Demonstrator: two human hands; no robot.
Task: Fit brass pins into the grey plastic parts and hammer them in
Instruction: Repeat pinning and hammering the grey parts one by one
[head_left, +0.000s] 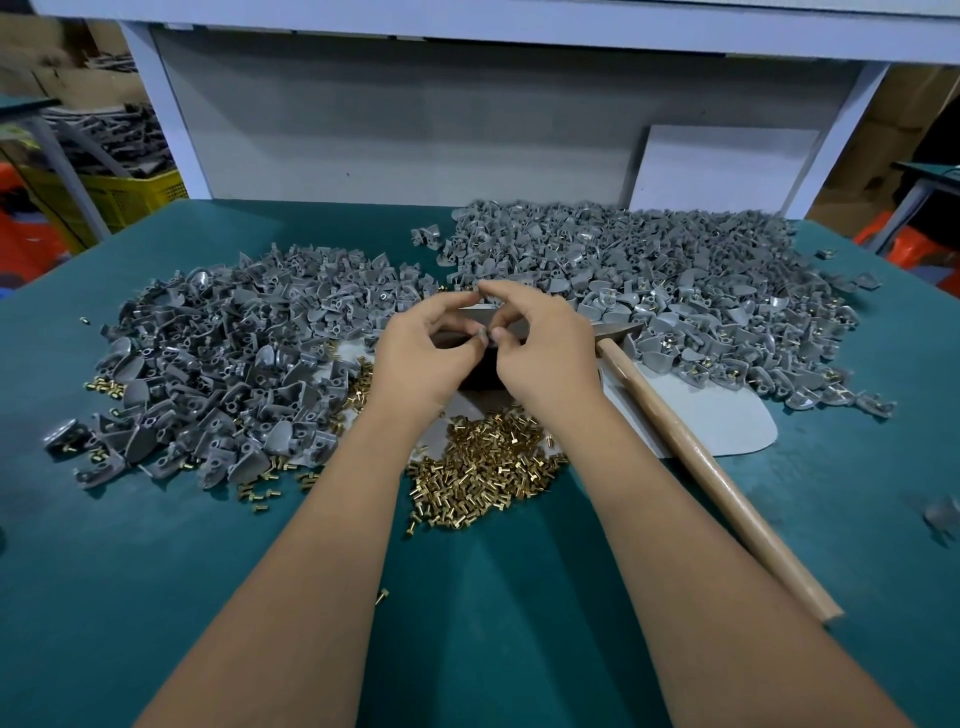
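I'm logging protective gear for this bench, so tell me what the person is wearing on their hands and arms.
Nothing is worn. The left hand and right hand are bare, with no gloves. Both forearms are uncovered down to the frame's bottom edge: no sleeves, watch, rings or wristbands show.

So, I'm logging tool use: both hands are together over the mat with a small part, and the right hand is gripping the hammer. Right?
Not quite. The hammer lies untouched on the table, beside the right hand. As the head view shows, that hand and the left hand pinch a small grey part together.
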